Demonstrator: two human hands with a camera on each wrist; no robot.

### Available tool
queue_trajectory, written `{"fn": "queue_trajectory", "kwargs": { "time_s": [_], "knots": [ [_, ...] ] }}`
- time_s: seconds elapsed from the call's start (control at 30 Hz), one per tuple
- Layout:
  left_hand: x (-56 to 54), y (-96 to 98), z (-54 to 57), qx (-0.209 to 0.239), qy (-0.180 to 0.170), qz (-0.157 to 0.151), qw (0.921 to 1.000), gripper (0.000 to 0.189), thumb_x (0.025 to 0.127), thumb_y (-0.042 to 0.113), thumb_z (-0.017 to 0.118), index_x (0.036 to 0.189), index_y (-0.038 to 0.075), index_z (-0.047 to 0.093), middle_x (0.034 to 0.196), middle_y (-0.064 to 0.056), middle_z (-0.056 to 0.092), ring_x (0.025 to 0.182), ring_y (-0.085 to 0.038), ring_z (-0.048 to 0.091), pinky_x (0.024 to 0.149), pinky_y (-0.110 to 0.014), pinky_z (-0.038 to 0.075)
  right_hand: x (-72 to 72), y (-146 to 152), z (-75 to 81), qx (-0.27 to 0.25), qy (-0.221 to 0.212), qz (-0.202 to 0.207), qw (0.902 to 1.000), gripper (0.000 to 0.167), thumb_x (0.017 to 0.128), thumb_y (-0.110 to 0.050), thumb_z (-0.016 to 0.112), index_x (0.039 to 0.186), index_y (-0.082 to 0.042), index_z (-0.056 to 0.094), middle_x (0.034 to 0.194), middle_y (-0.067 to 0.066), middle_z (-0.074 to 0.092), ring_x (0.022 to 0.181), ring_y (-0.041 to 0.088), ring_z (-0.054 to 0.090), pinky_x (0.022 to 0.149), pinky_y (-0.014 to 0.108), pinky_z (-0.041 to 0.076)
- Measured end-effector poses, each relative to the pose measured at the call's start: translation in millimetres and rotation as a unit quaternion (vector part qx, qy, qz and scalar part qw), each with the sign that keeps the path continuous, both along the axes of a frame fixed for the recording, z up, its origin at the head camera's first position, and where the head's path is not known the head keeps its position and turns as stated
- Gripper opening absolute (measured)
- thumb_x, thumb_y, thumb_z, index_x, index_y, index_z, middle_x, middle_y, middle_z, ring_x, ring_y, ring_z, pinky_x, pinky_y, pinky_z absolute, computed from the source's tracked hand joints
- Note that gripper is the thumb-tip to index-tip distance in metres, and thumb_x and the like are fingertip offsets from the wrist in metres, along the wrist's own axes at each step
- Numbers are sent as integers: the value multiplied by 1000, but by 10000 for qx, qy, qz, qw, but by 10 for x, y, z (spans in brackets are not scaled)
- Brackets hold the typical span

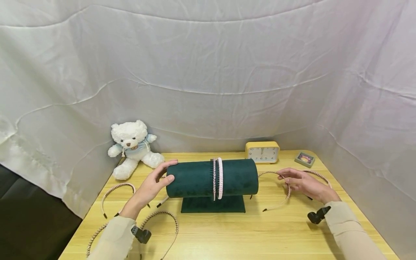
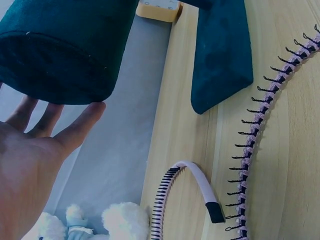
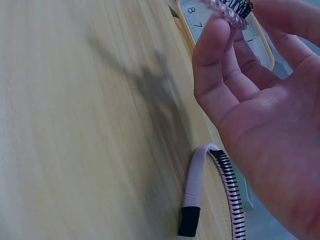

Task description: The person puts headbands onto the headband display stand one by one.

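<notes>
A dark green velvet roll-shaped headband stand (image 1: 195,178) carries two pink headbands (image 1: 220,180) side by side near its middle. My left hand (image 1: 154,184) rests at the stand's left end, thumb and fingertips touching the rim. In the left wrist view, the fingers (image 2: 82,125) are extended against the dark end of the roll. To the right of the stand, my right hand (image 1: 300,183) pinches a thin braided headband (image 1: 288,193) between thumb and fingers. In the right wrist view only a short toothed piece of that headband (image 3: 232,14) shows at the fingertips.
Several headbands (image 1: 177,225) lie on the wooden table (image 1: 260,234) at the left. Another headband (image 1: 320,176) lies behind my right hand. A white teddy bear (image 1: 133,144), a yellow clock (image 1: 262,151) and a small grey box (image 1: 304,159) stand along the back by the curtain.
</notes>
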State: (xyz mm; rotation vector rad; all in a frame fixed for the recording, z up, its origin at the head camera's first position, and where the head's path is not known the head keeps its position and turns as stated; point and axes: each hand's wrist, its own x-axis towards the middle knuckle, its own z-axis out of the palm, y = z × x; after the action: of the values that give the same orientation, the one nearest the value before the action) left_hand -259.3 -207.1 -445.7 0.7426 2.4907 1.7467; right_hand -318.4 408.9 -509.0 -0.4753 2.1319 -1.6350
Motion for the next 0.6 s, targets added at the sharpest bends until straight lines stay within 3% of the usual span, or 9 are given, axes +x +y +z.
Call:
{"fn": "queue_trajectory", "kwargs": {
  "time_s": [0.23,0.43,0.6],
  "knots": [
    [5,9,9,-26,-17,5,10000,52,113,23,58,164,21,47,177,-8,34,166,-49,19,127,-78,23,24,17,24,33,48,147,9999,50,117,-11,48,165,-1,40,161,10,54,137,21,62,104,35,60],
    [15,12,17,21,-62,-19,10000,52,113,23,58,164,25,48,177,-6,34,167,-47,18,128,-77,21,71,5,83,-123,-15,126,9998,46,116,-7,49,160,1,46,157,12,55,127,21,64,102,31,60],
    [1,3,1,-4,-28,-22,10000,53,114,22,58,165,21,46,177,-8,33,167,-49,18,128,-77,22,115,-52,166,-299,-46,-38,9995,41,115,-10,53,155,-1,54,150,-2,61,121,17,64,102,28,59]
  ]
}}
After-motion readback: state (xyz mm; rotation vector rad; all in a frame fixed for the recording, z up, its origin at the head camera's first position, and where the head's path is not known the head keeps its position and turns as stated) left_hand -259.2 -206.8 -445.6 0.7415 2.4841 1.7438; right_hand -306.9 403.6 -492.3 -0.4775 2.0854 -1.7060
